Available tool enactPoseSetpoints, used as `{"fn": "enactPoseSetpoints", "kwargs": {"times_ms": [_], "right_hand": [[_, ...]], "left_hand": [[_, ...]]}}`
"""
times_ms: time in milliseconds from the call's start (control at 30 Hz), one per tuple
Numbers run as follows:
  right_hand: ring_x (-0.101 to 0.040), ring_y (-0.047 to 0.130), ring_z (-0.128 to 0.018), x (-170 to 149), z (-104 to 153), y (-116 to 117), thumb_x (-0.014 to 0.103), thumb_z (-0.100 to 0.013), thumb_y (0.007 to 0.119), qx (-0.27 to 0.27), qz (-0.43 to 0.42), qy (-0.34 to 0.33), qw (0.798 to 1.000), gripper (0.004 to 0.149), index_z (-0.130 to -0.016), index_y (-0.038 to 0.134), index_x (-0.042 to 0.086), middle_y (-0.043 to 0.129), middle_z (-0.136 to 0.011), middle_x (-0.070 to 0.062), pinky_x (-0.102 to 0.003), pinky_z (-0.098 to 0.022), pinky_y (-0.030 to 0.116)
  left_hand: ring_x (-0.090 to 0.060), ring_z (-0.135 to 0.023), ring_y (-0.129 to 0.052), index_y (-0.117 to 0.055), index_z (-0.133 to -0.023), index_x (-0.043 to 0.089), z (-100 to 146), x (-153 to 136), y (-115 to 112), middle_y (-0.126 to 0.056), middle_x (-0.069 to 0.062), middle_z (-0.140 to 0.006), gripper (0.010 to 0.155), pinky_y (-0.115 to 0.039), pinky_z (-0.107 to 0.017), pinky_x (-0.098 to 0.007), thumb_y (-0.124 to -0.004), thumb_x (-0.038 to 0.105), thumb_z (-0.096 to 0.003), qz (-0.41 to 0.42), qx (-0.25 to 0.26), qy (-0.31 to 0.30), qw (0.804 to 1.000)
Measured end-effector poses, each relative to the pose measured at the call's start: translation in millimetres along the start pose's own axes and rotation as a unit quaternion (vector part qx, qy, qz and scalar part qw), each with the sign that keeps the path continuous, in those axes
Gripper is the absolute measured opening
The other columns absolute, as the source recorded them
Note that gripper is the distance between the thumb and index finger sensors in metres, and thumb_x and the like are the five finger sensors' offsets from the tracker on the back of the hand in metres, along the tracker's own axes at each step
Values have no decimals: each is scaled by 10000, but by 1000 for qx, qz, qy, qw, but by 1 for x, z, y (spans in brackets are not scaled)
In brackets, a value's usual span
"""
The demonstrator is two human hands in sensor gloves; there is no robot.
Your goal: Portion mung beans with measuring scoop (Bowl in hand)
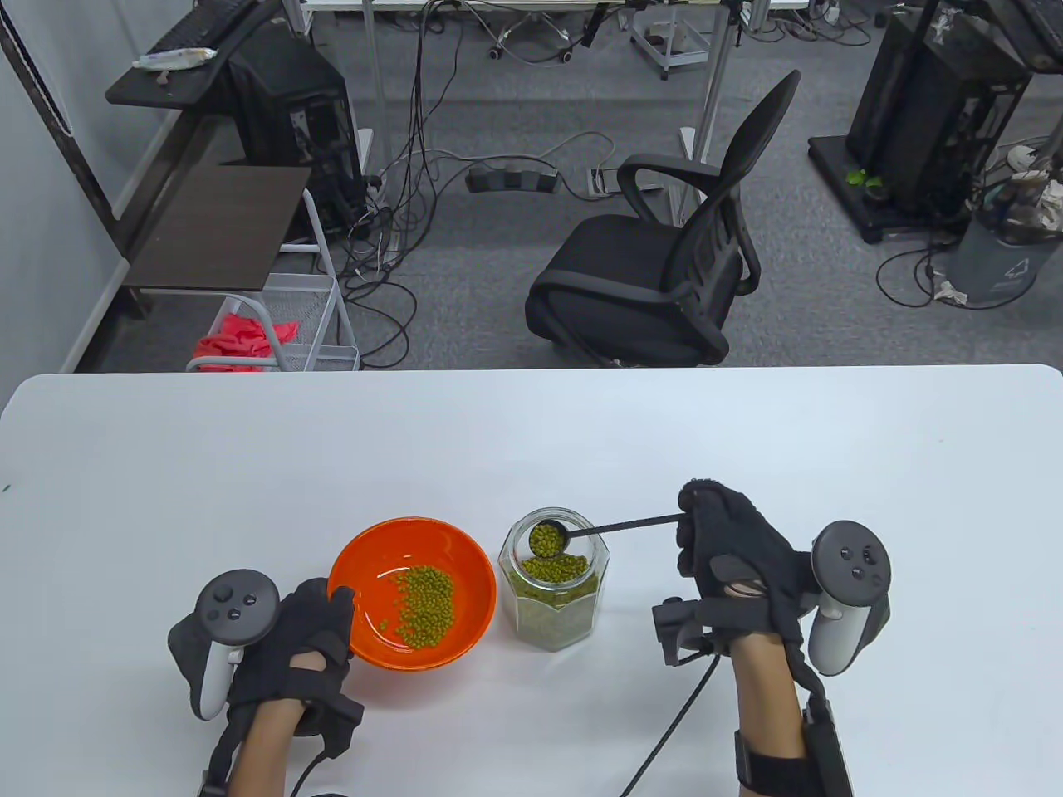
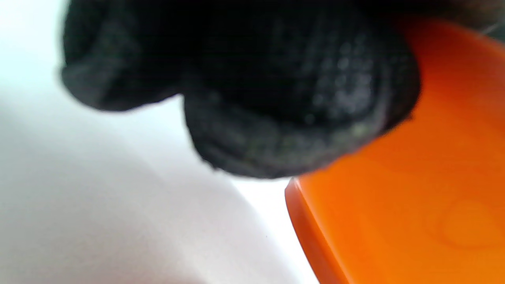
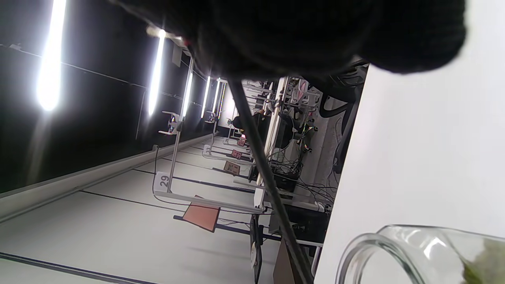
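An orange bowl (image 1: 465,554) with a heap of mung beans (image 1: 425,604) sits at the table's front, left of centre. My left hand (image 1: 320,618) grips its left rim, thumb over the edge; its underside shows in the left wrist view (image 2: 414,205), with my gloved fingers (image 2: 276,98) against it. A glass jar (image 1: 555,610) part full of beans stands right of the bowl; its rim shows in the right wrist view (image 3: 367,246). My right hand (image 1: 722,540) pinches the handle end of a black measuring scoop (image 1: 619,525), whose bean-filled cup (image 1: 547,540) hovers over the jar's mouth.
The white table (image 1: 531,440) stretches wide behind the bowl and jar. Beyond its far edge stand a black office chair (image 1: 664,274) and a wire cart (image 1: 282,324). Cables hang from both wrists at the front edge.
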State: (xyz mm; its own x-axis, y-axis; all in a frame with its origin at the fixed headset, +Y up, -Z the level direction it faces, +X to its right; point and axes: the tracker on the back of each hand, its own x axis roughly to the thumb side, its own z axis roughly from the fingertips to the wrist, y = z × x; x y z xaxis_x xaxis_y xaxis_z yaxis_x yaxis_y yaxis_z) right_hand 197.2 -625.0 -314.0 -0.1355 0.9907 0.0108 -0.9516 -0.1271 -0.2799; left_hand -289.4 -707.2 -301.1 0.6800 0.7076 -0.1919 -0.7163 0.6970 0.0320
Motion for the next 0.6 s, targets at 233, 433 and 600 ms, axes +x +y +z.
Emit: {"fn": "enactPoseSetpoints", "kwargs": {"times_ms": [233,433,600], "right_hand": [[-146,941,-200,2,6,20,299,-474,733,30,-24,-2,999,399,-781,827,62,932,-506,-177,-508,-305,836],[-163,949,-219,1,12,44,285,-472,738,72,-29,1,997,402,-792,818,55,927,-531,-195,-520,-318,831],[-177,958,-236,1,19,62,267,-466,744,96,-21,-8,995,407,-805,808,51,923,-557,-210,-530,-330,826]], "left_hand": [[1,-63,-1072,-797,-862,65,0,0,-1,-990,141,-322,542,-949,-97,-209,-734,481,-521,-1,-5,-1,1000],[3,-64,-1072,-796,-862,68,0,1,-2,-989,143,-324,541,-949,-100,-207,-733,483,-521,1,-8,-3,1000],[2,-64,-1072,-796,-862,66,0,1,-1,-989,142,-324,541,-948,-99,-209,-733,482,-522,3,-8,-3,1000]]}}
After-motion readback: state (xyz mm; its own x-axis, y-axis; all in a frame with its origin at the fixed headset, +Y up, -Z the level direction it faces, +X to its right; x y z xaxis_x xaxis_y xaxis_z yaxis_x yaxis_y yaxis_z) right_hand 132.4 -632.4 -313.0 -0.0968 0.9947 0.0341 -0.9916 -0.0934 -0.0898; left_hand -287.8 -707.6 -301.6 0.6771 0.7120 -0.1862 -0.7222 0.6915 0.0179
